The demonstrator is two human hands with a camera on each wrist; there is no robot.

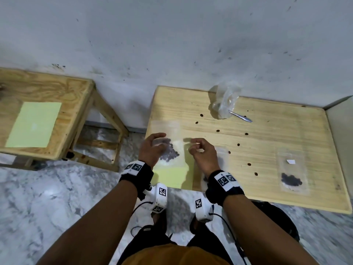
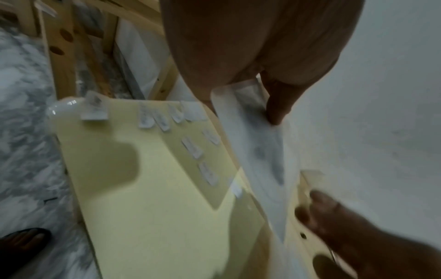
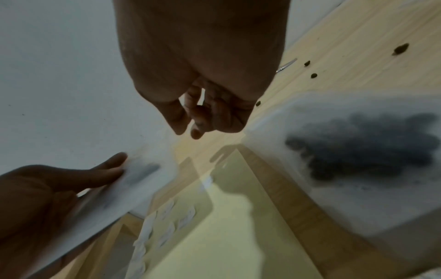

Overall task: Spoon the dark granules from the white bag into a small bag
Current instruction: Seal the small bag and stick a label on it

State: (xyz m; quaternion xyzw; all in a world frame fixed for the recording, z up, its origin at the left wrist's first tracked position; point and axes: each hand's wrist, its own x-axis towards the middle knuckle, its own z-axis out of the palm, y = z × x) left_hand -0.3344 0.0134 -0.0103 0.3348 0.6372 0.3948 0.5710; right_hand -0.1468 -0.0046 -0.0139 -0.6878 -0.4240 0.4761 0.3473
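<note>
small bag (image 1: 172, 129) of dark granules (image 1: 171, 154) pinched by left hand (image 1: 151, 148), at 9 o'clock of the loosely curled, empty right hand (image 1: 203, 153)

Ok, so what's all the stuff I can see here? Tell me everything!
table: one, pale wood, right side
stool: one, pale wood, left side
sheets: two, yellow-green; stool sheet, table sheet at the near edge
labels: several, white, on the table sheet
big bag: one, clear, far side of table
spoon: one, silver, poking out of big bag
small bags: three, clear with dark granules; held bag, middle bag by the right wrist, right bag
loose granules: several, dark, scattered on table
left hand: holds the held bag
right hand: fingers loosely curled, nothing in it
</note>
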